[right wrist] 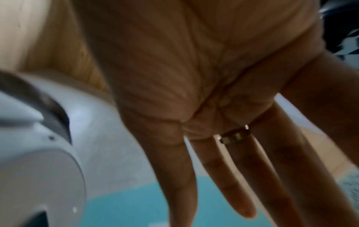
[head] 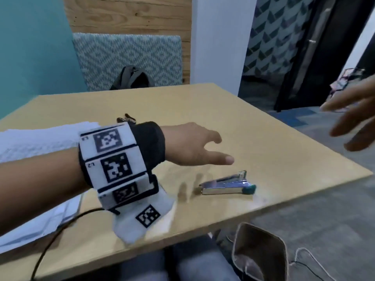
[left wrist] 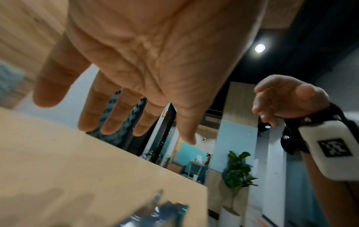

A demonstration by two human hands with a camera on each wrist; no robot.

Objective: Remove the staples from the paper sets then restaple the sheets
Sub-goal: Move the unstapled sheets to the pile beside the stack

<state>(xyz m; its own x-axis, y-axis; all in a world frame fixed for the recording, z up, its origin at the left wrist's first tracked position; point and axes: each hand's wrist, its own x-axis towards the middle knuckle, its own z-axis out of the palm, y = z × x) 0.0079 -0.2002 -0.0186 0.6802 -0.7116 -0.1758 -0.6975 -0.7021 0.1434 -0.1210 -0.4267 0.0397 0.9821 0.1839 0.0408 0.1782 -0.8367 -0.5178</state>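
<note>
A silver stapler (head: 227, 184) with a teal end lies on the wooden table (head: 274, 155), near its front right edge; a blurred piece of it shows as the stapler (left wrist: 161, 215) low in the left wrist view. My left hand (head: 194, 145) hovers just above and behind it, fingers straight and spread, holding nothing, as the left hand (left wrist: 136, 69) palm confirms. My right hand (head: 353, 116) is raised off the table's right side, fingers straight and empty; the right hand (right wrist: 223, 107) wears a ring. White paper sheets (head: 36, 142) lie at the left under my forearm.
A small dark metal tool (head: 126, 118) lies behind my left wrist. A cable (head: 52, 236) runs off the table's front left. A patterned chair with a dark bag (head: 132, 78) stands behind the table. A brown pouch (head: 259, 252) sits below the front edge.
</note>
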